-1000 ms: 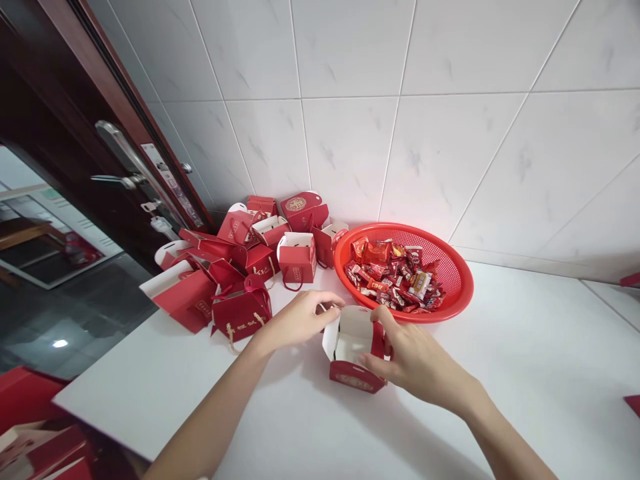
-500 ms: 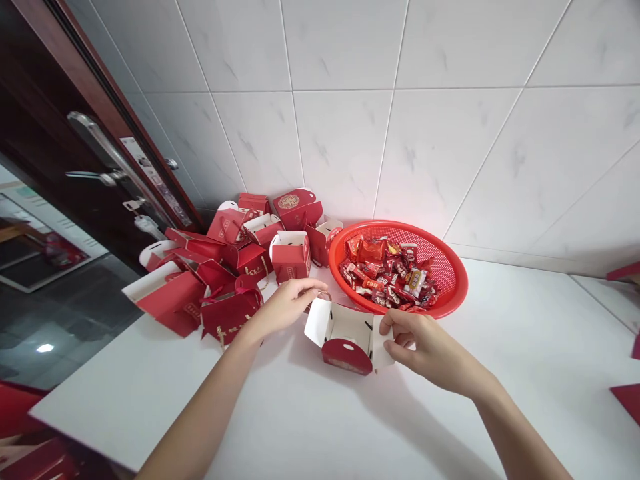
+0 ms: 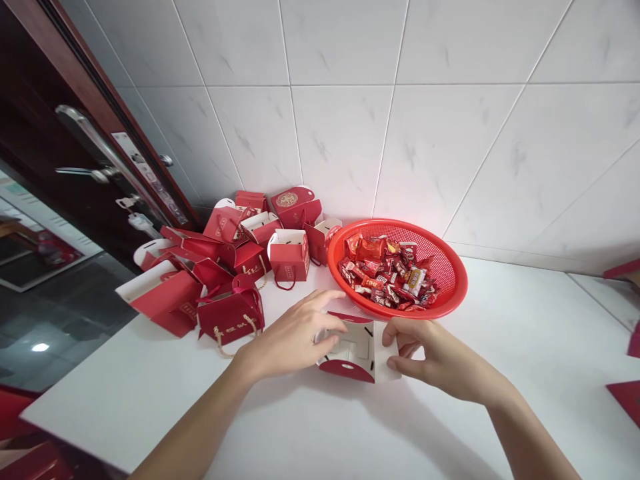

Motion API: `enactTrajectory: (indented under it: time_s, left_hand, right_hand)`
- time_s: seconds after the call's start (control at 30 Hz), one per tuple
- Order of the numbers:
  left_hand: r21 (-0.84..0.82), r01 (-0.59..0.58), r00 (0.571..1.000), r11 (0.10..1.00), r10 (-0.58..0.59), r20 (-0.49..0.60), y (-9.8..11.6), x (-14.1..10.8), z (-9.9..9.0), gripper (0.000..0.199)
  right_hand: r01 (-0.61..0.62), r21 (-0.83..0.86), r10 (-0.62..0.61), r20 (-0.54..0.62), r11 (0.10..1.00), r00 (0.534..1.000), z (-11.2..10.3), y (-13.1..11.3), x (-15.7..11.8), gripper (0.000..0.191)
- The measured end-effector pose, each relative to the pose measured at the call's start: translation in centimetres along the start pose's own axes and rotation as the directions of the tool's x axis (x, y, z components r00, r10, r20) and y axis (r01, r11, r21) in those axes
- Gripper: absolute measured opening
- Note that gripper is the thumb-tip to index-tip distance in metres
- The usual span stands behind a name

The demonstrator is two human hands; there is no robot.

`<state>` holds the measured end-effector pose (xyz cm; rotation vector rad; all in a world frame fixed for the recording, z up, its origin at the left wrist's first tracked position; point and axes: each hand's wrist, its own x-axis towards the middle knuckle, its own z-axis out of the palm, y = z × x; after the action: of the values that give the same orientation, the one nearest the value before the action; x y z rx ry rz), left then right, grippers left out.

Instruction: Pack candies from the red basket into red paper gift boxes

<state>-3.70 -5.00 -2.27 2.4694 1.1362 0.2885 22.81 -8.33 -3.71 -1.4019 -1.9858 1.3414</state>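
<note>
Open red box [image 3: 350,371], white inside, on white table [image 3: 505,373], just on near side of red basket [image 3: 456,280]; left end hidden behind left hand [image 3: 300,333], spread, contact with box impossible to tell. Right hand [image 3: 435,352] clamped on white end flap [image 3: 386,368], partly covered. Wrapped candies [image 3: 383,270] in basket, lettering largely too small to read.

This looks like a home, though which room is hard to say. Pale marbled tiles [image 3: 340,147] cover the wall, 1 dark brown door [image 3: 30,93] stands open with keys [image 3: 143,224] hanging below its lever handle [image 3: 83,172], and 1 red kitchen-style colander [image 3: 445,263] sits on a plain white tabletop [image 3: 280,427].
</note>
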Motion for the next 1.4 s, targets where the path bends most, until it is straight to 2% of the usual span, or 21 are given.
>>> enactTrajectory:
  time_s: [0.07,0.17,0.33,0.43,0.57,0.67,0.77,0.93,1.1,1.2,1.3,1.4]
  left_hand:
    - [0.010,0.067,0.997,0.998,-0.068,0.032,0.0,-0.5,0.0,0.030]
    - [-0.024,0.144,0.985,0.989,-0.141,0.101,0.1,-1.1,-0.1,0.056]
    - [-0.077,0.207,0.962,0.975,-0.189,0.198,0.3,-1.7,0.2,0.093]
    - [-0.118,0.222,0.956,0.968,-0.192,0.223,-0.1,-1.6,0.7,0.102]
    - [-0.253,0.213,0.963,0.944,-0.158,0.220,-1.1,-1.2,1.3,0.110]
    - [-0.324,0.212,0.967,0.922,-0.151,0.204,-1.6,-0.9,1.5,0.111]
    - [-0.299,0.225,0.963,0.927,-0.166,0.211,-1.5,-1.1,1.6,0.113]
    - [-0.235,0.210,0.967,0.949,-0.167,0.190,-1.2,-1.5,1.4,0.111]
    - [-0.259,0.264,0.959,0.929,-0.226,0.170,-0.7,-0.4,1.8,0.116]
    - [-0.272,0.239,0.965,0.932,-0.196,0.175,-0.3,0.1,2.4,0.116]
    - [-0.304,0.170,0.977,0.937,-0.118,0.180,-0.4,0.1,2.2,0.102]
    - [-0.360,0.090,0.991,0.929,-0.047,0.125,-0.7,0.0,1.2,0.078]
  right_hand:
    - [-0.029,-0.039,0.030,0.026,0.999,0.999,-0.2,0.2,-0.3,0.015]
    - [-0.054,-0.081,0.057,0.038,0.995,0.998,-0.3,0.0,-0.6,0.016]
    - [-0.057,-0.096,0.067,0.104,0.994,0.992,-0.4,-0.2,-0.5,0.015]
    - [-0.066,-0.119,0.080,0.120,0.991,0.990,-0.6,0.1,-0.3,0.014]
    - [-0.126,-0.219,0.158,0.136,0.968,0.978,-0.8,0.2,-0.1,0.018]
    - [-0.138,-0.291,0.183,0.134,0.947,0.974,-0.6,-0.1,0.1,0.018]
    - [-0.126,-0.340,0.169,0.102,0.932,0.980,-0.1,-0.1,0.3,0.017]
    - [-0.037,-0.404,0.079,0.086,0.914,0.993,0.6,0.4,0.5,0.019]
    - [-0.008,-0.510,-0.013,-0.037,0.860,0.999,0.9,-0.2,0.2,0.012]
    - [0.007,-0.491,-0.019,-0.020,0.871,1.000,1.1,-0.8,0.2,0.012]
    - [0.057,-0.436,-0.048,0.032,0.898,0.998,1.0,-1.0,0.2,0.012]
    - [0.126,-0.293,-0.132,-0.001,0.948,0.991,0.0,-1.0,-0.2,0.012]
